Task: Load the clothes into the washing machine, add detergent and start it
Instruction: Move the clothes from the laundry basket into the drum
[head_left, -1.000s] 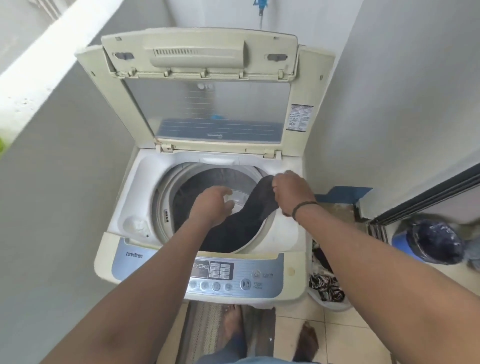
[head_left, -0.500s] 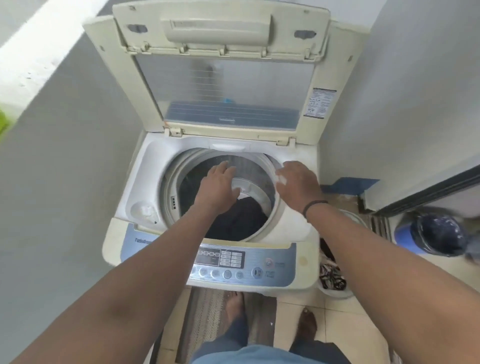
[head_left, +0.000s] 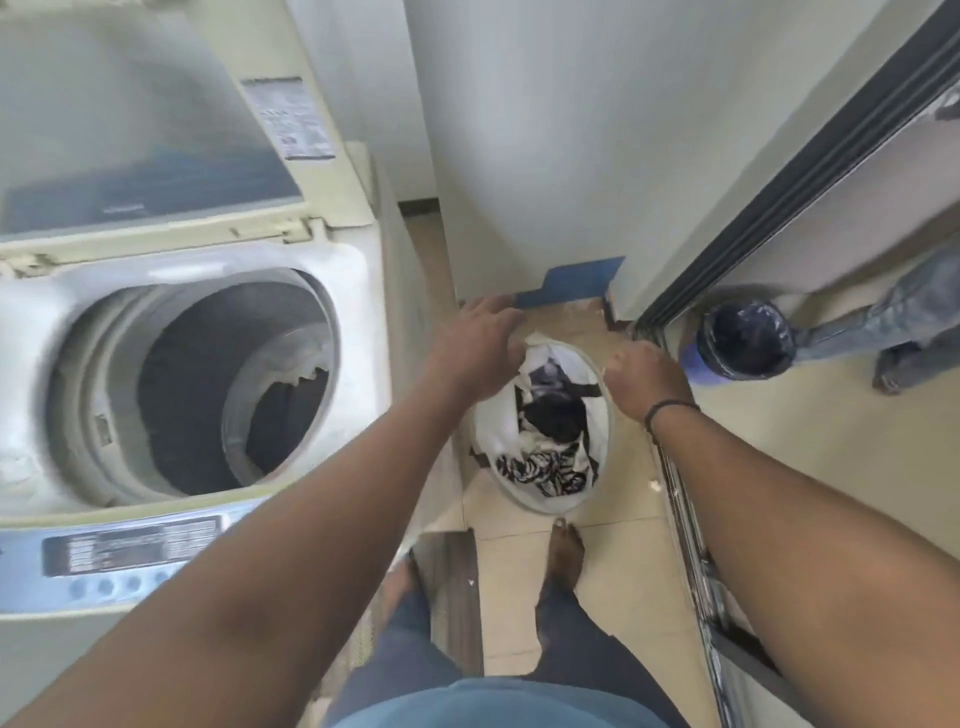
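Both hands hang empty over the white round mesh laundry basket (head_left: 545, 501) of mixed black-and-white clothes (head_left: 550, 423): left hand (head_left: 475, 351) and right hand (head_left: 641, 382), each grip loose, flank its far rim, left nearer the open cream top-loading washing machine (head_left: 358, 291).

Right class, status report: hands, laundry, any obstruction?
Left hand and right hand open above laundry basket. Clothes remain inside. Washing machine lid up, nothing blocking.

one washing machine (head_left: 197, 364), one laundry basket (head_left: 609, 415), two hands (head_left: 475, 351)

Bare forearms, no sleeves; dark band (head_left: 670, 410) on right wrist; blue jeans (head_left: 410, 654) (feet bare).
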